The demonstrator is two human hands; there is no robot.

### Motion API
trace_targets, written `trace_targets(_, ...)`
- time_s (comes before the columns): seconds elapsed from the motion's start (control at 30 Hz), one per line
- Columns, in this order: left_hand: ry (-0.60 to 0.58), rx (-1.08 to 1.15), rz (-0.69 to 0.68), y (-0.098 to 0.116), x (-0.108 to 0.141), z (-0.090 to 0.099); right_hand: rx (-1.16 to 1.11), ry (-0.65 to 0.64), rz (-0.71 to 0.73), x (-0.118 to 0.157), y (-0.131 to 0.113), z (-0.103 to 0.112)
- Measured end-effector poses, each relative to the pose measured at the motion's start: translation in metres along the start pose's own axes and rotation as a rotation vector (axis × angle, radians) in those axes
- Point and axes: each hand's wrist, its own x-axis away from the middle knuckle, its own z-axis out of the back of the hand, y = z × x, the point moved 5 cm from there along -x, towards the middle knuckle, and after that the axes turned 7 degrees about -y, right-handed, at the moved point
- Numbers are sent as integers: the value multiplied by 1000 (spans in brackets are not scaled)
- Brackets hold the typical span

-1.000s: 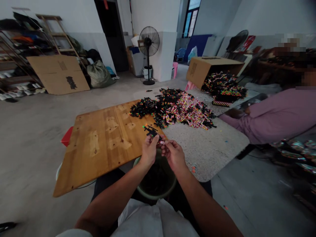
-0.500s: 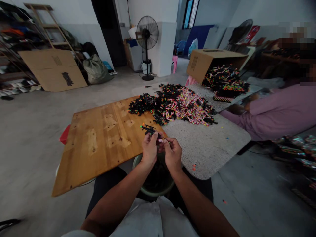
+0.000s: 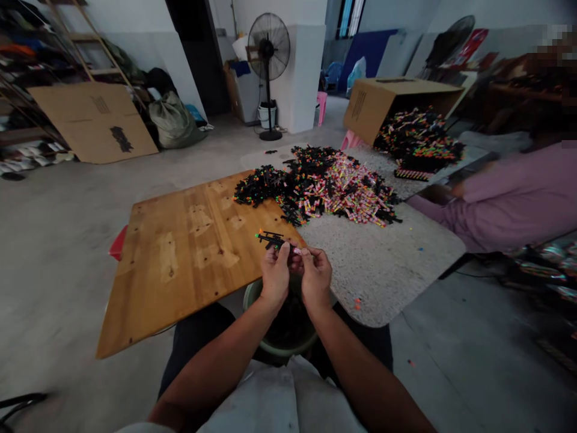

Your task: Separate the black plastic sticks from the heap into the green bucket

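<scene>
My left hand (image 3: pixel 276 273) is closed round a small black toy gun (image 3: pixel 271 239) with a green and orange tip, which points left over the wooden board. At its right end a small pink patterned tube (image 3: pixel 296 251) shows between my hands. My right hand (image 3: pixel 317 276) pinches this tube with thumb and fingers. Whether tube and toy gun are joined is hidden by the fingers. Below my hands, between my knees, stands a green basin (image 3: pixel 288 352) with dark contents. Ahead lies a heap of black pieces and pink tubes (image 3: pixel 336 186).
The wooden board (image 3: pixel 180 246) meets a speckled stone-look tabletop (image 3: pixel 383 264). Beyond, a tipped cardboard box (image 3: pixel 367 111) spills more black pieces. A person in a pink sleeve (image 3: pixel 518 198) sits at the right. A standing fan (image 3: pixel 268 72) is behind.
The view has shifted slightly. My hands keep hold of the toy gun and pink tube, with the gun's tip nearly level and my fingers a little changed.
</scene>
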Motion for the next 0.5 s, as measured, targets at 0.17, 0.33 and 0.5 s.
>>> trace_targets(0.17,-24,-229,16,-5,-5,33,239,-368,-164,-12,31,12)
trace_targets(0.33,-444,-947,153,-21,7,81,892,-346,-29,-94,30,56)
trace_targets(0.5,-831,-1247,322,-51,26,110,1252,-272,81,-200,20,50)
